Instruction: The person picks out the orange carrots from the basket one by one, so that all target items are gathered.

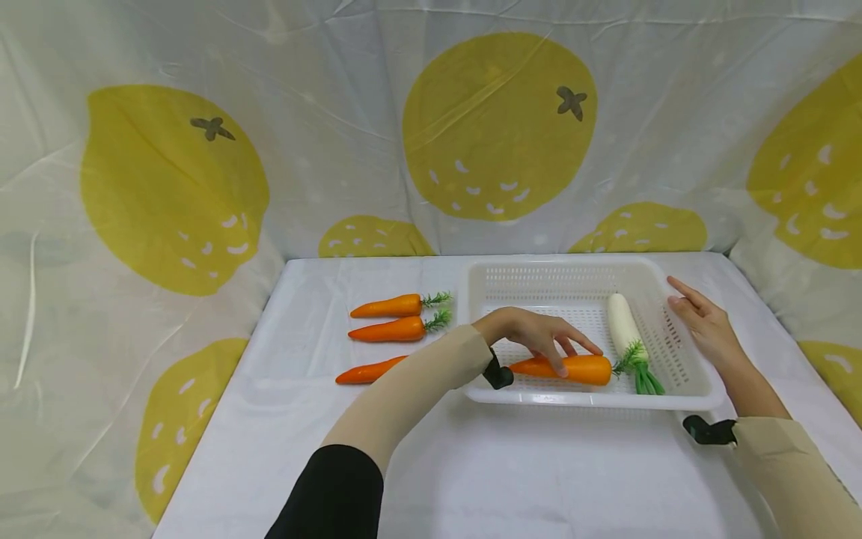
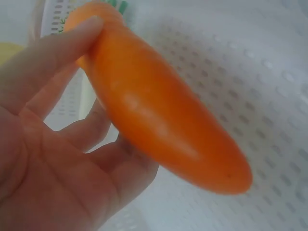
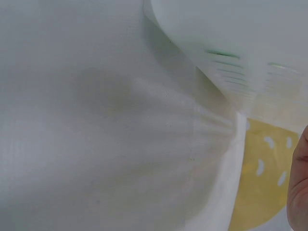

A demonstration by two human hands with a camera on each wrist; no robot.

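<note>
My left hand (image 1: 539,334) pinches an orange carrot (image 1: 584,370) between thumb and fingers, inside the white perforated basket (image 1: 586,400). In the left wrist view the carrot (image 2: 154,106) slants across, its blunt tip pointing lower right. Its leafy green end points right in the head view, overlapping the leaves of a white radish (image 1: 625,322). That radish lies lengthwise in the right part of the basket. Against the basket's right rim rests my right hand (image 1: 705,329), fingers extended. Only an edge of this hand (image 3: 299,183) shows in the right wrist view.
Left of the basket, two whole carrots (image 1: 387,306) (image 1: 387,329) lie side by side on the white-clothed table (image 1: 303,464). A third carrot (image 1: 369,372) is partly hidden behind the left sleeve. A lemon-print curtain (image 1: 323,135) hangs behind and on both sides.
</note>
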